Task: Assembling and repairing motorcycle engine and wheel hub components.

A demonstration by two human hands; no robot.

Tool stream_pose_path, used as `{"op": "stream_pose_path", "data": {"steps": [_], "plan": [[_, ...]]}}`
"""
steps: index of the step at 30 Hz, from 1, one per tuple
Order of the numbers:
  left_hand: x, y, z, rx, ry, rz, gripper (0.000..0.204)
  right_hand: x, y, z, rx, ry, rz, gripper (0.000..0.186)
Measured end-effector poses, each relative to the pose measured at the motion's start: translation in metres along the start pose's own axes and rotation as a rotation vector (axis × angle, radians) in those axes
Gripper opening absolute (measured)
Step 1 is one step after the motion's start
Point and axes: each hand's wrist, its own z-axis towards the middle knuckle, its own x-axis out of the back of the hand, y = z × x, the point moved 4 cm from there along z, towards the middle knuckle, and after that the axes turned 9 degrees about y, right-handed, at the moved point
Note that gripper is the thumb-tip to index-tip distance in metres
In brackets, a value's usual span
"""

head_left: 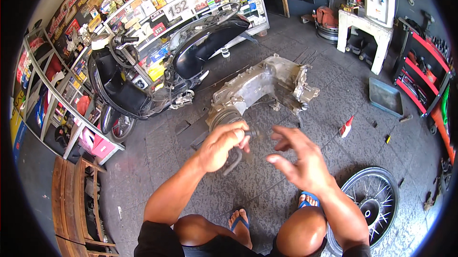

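we see a grey metal engine casing (248, 85) lying low in the middle of the work area, ahead of both hands, its ribbed round end (224, 117) nearest the viewer. the left hand (222, 147) is at this end with bent fingers; we cannot tell whether they close on a part. a curved grey tube (234, 162) shows just below it. the right hand (300, 159) is open, fingers spread, apart from the left. to the right we note a red-and-white bottle (347, 127) and a spoked wheel (368, 208) on the tiled floor (157, 176); beyond, at left, stands a black scooter (205, 44).
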Motion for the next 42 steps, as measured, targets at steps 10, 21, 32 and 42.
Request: {"op": "stream_pose_path", "data": {"steps": [10, 21, 32, 42], "plan": [[-0.02, 0.003, -0.025, -0.023, -0.157, 0.05, 0.033, -0.018, -0.03, 0.018, 0.492, 0.015, -0.191, 0.018], [-0.038, 0.011, -0.03, -0.33, -0.318, 0.384, 0.025, -0.016, -0.005, -0.015, -0.515, -0.348, 0.588, 0.023], [-0.045, -0.002, -0.032, -0.426, -0.285, 0.497, 0.026, -0.017, 0.007, -0.042, -0.675, -0.223, 0.468, 0.038], [-0.046, -0.019, -0.038, -0.139, -0.315, 0.209, 0.036, 0.0, -0.036, -0.029, 0.494, -0.044, -0.313, 0.026]]}}
